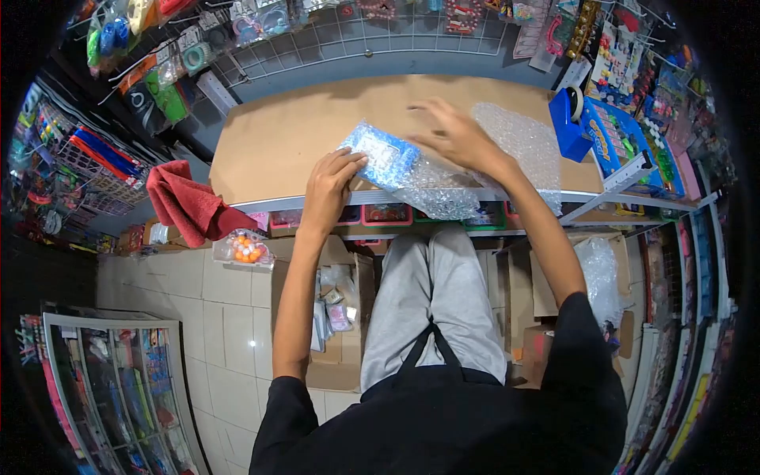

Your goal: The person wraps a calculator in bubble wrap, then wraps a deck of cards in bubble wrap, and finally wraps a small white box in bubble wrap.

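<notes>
A flat, rectangular blue-and-white packet [384, 156] with a shiny, bubbly clear covering lies between the two hands, near the front edge of the light-brown wooden tabletop [277, 150]. The left hand [336, 176] rests its fingers on the packet's left end; its thumb side is hidden, so I cannot tell whether it pinches the packet or only presses on it. The right hand [455, 138] is just beyond the packet's right end, fingers loosely spread and slightly blurred, with nothing visible in its grasp.

From the packet, nearer the body than the right hand, a crumpled strip of clear bubble wrap [439, 198] hangs over the tabletop's metal front edge. Right of the right hand lies a wide, flat sheet of clear bubble wrap [526, 146]. Farther right stand a blue tape dispenser [568, 131] with its roll and, beside it, a printed blue cardboard box [606, 150].

Well left of the left hand, a rumpled dark-red cloth [186, 202] hangs at the tabletop's end, above a clear plastic container of orange and white balls [244, 248]. Below the left forearm, an open brown cardboard carton [340, 376] holds small packages. Beyond both hands, a white wire grid [368, 51] carries hanging goods.
</notes>
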The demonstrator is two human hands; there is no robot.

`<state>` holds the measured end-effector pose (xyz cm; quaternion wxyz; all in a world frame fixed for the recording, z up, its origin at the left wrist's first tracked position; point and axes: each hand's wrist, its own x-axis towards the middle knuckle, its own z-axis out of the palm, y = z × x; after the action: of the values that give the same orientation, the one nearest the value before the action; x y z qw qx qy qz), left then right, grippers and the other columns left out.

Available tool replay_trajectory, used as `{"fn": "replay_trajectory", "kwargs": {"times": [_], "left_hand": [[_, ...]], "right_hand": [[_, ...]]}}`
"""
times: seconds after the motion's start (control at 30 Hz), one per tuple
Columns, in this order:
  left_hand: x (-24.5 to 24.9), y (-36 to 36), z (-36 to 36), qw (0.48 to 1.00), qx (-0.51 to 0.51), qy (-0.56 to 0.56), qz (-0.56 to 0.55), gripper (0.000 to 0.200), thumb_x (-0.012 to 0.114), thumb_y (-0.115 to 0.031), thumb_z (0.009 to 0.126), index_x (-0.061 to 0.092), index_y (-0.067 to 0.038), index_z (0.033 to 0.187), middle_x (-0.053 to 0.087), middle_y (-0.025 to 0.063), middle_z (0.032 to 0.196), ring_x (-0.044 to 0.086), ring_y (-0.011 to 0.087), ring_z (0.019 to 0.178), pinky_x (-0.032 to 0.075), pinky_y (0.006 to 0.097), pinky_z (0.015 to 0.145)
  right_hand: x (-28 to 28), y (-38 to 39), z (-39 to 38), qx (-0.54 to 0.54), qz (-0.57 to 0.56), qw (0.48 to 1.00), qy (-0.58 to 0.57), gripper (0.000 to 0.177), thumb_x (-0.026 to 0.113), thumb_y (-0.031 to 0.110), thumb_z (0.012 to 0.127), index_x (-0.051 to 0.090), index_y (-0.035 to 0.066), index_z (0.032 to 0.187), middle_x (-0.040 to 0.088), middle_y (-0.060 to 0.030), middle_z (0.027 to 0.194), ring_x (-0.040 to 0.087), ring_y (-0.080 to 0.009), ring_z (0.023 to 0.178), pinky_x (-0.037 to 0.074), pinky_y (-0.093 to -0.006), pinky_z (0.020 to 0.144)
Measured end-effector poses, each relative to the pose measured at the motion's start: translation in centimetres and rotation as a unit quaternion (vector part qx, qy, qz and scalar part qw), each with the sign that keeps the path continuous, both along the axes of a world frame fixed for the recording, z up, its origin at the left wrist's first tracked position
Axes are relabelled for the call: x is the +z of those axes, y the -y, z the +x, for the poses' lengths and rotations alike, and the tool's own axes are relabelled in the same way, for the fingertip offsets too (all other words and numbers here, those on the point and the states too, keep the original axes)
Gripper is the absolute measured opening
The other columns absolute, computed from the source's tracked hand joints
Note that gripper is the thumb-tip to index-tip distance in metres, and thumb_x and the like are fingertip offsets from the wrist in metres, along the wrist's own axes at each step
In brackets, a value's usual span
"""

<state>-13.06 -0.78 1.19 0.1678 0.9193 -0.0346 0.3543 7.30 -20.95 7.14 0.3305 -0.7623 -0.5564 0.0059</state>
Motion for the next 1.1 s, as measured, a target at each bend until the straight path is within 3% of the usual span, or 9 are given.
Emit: {"fn": "replay_trajectory", "kwargs": {"times": [0.1, 0.2, 0.3, 0.5, 0.53, 0.63, 0.7, 0.93, 1.1], "left_hand": [[-0.5, 0.2, -0.2, 1.000, 0.008, 0.010, 0.010, 0.036, 0.060, 0.007, 0.078, 0.069, -0.004, 0.111, 0.068, 0.0104, 0.122, 0.058, 0.0348, 0.122, 0.044, 0.0483, 0.105], [-0.6, 1.1, -0.6, 1.000, 0.009, -0.013, -0.007, 0.029, 0.060, 0.002, 0.085, 0.067, -0.003, 0.112, 0.065, 0.0108, 0.129, 0.054, 0.0361, 0.127, 0.038, 0.0513, 0.111], [-0.2, 1.1, -0.6, 1.000, -0.001, -0.030, -0.010, 0.021, 0.058, 0.001, 0.089, 0.067, -0.002, 0.109, 0.064, 0.0120, 0.131, 0.053, 0.0369, 0.129, 0.037, 0.0511, 0.113], [0.1, -2.1, 1.9, 0.998, -0.027, -0.040, -0.033, 0.016, 0.059, 0.007, 0.087, 0.064, 0.001, 0.101, 0.067, 0.0137, 0.126, 0.054, 0.0390, 0.128, 0.043, 0.0464, 0.108], [0.0, -2.4, 2.7, 0.997, -0.041, -0.037, -0.057, 0.016, 0.058, 0.008, 0.086, 0.064, 0.002, 0.100, 0.068, 0.0136, 0.125, 0.054, 0.0396, 0.128, 0.045, 0.0458, 0.107], [0.2, -2.8, 3.1, 0.994, -0.074, -0.051, -0.069, 0.019, 0.057, 0.009, 0.087, 0.063, 0.003, 0.104, 0.067, 0.0137, 0.125, 0.052, 0.0417, 0.130, 0.047, 0.0467, 0.103], [0.0, -2.9, 3.0, 0.992, -0.091, -0.052, -0.078, 0.021, 0.057, 0.004, 0.089, 0.063, 0.002, 0.109, 0.068, 0.0127, 0.123, 0.050, 0.0432, 0.130, 0.048, 0.0490, 0.102], [1.4, -2.1, 1.6, 0.984, -0.104, -0.129, -0.068, 0.038, 0.064, -0.012, 0.085, 0.059, -0.003, 0.121, 0.054, 0.0173, 0.143, 0.036, 0.0426, 0.142, 0.041, 0.0495, 0.110], [1.7, -2.1, 1.1, 0.979, -0.118, -0.158, -0.047, 0.038, 0.067, -0.020, 0.087, 0.061, -0.007, 0.122, 0.047, 0.0192, 0.149, 0.030, 0.0438, 0.145, 0.036, 0.0513, 0.114]], "right_hand": [[0.3, 6.4, 0.4, -0.136, 0.044, 0.990, 0.021, 0.058, 0.065, 0.047, 0.092, 0.056, 0.011, 0.136, 0.054, -0.0187, 0.137, 0.054, -0.0401, 0.124, 0.042, -0.0477, 0.105], [-2.4, 11.2, 2.1, -0.256, -0.136, 0.950, 0.118, 0.063, 0.060, 0.054, 0.093, 0.053, 0.012, 0.139, 0.050, -0.0189, 0.144, 0.047, -0.0382, 0.133, 0.036, -0.0554, 0.108], [-5.4, 11.8, 4.7, -0.259, -0.166, 0.947, 0.090, 0.070, 0.055, 0.060, 0.093, 0.049, 0.013, 0.144, 0.044, -0.0195, 0.151, 0.039, -0.0367, 0.141, 0.028, -0.0605, 0.112], [-5.1, 8.4, 9.2, -0.332, -0.190, 0.920, 0.089, 0.071, 0.053, 0.060, 0.093, 0.047, 0.014, 0.147, 0.040, -0.0198, 0.154, 0.036, -0.0384, 0.142, 0.028, -0.0586, 0.113], [-5.2, 7.9, 9.1, -0.334, -0.118, 0.923, 0.149, 0.067, 0.059, 0.053, 0.092, 0.049, 0.014, 0.145, 0.042, -0.0183, 0.152, 0.039, -0.0376, 0.141, 0.032, -0.0548, 0.112], [-1.5, 7.9, 4.8, -0.126, 0.045, 0.989, 0.066, 0.064, 0.070, 0.045, 0.087, 0.053, 0.014, 0.141, 0.048, -0.0157, 0.148, 0.042, -0.0349, 0.139, 0.034, -0.0506, 0.111], [0.0, 9.1, 1.8, 0.042, -0.037, 0.985, 0.166, 0.063, 0.077, 0.036, 0.082, 0.055, 0.014, 0.136, 0.050, -0.0103, 0.146, 0.043, -0.0326, 0.138, 0.032, -0.0498, 0.113], [-3.5, 6.5, -1.2, 0.190, -0.072, 0.952, 0.230, 0.060, 0.078, 0.031, 0.079, 0.057, 0.018, 0.133, 0.054, -0.0043, 0.141, 0.052, -0.0242, 0.129, 0.036, -0.0486, 0.110], [-4.8, 4.9, -1.1, 0.202, -0.024, 0.958, 0.202, 0.050, 0.077, 0.020, 0.079, 0.062, 0.015, 0.127, 0.061, -0.0053, 0.131, 0.059, -0.0234, 0.119, 0.041, -0.0434, 0.104]]}}
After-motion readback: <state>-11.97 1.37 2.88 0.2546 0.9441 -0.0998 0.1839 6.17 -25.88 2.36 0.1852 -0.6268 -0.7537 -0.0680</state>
